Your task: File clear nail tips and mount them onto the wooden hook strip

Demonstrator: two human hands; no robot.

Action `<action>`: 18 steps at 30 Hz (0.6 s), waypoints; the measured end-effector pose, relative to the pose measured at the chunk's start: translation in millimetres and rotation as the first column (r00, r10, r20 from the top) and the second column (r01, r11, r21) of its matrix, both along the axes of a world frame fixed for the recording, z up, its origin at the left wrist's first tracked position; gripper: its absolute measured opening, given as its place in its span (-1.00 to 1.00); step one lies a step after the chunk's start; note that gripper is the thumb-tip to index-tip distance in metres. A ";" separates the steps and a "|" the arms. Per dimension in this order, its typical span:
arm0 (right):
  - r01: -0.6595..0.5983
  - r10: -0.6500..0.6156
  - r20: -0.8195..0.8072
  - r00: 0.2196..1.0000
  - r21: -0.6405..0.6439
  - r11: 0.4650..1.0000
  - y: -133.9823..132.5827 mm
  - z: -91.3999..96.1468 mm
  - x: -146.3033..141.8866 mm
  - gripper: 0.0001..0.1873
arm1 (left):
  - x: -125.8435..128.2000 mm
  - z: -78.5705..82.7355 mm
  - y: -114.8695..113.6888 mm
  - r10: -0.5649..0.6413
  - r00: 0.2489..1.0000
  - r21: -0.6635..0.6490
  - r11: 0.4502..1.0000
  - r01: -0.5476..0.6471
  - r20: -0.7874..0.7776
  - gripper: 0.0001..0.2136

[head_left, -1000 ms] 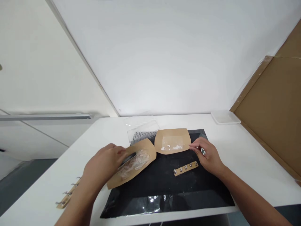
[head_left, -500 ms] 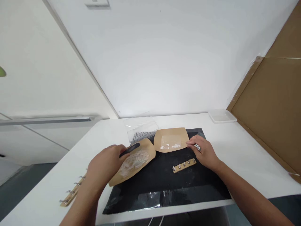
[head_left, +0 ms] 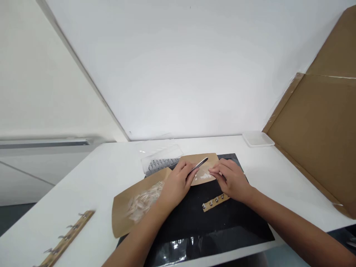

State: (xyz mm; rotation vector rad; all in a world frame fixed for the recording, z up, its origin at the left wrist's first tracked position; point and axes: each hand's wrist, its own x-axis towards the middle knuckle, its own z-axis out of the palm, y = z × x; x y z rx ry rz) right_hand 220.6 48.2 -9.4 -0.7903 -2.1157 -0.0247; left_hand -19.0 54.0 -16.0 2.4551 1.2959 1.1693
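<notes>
Steel tweezers (head_left: 198,165) are gripped in the left hand (head_left: 176,183), angled over white bits (head_left: 205,176) on a kraft paper tray (head_left: 213,159), while the right hand (head_left: 230,180) is curled close beside, any hold hidden.

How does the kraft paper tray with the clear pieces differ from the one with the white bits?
The nearer tray holds a heap of clear pieces, while the farther tray holds only a few small white bits. The nearer tray sticks out past the left edge of the black mat; the farther tray lies at the mat's far end. Tweezers are over the farther tray, not the nearer tray. Both are tan kraft paper.
</notes>
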 end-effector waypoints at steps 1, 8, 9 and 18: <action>0.004 -0.004 0.008 1.000 0.020 1.000 2.6 3.2 -5.9 -0.90 | 0.9 -1.9 -1.0 0.000 1.000 -0.002 1.000 0.000 0.023 -0.79; 0.170 -0.163 -0.111 0.980 0.055 0.984 13.1 -6.8 -32.0 -0.88 | 5.3 -2.1 -10.2 0.013 0.993 -0.055 0.998 -0.006 0.114 -0.82; 0.185 -0.178 -0.102 0.979 0.065 0.981 13.0 -8.2 -32.8 -0.87 | 5.8 -0.2 -12.7 0.015 0.992 -0.080 0.997 -0.005 0.128 -0.82; 0.244 -0.235 -0.167 0.958 0.034 0.969 11.3 -5.4 -34.8 -0.87 | 10.9 7.9 -28.3 0.017 0.947 -0.309 0.947 0.088 0.320 -0.77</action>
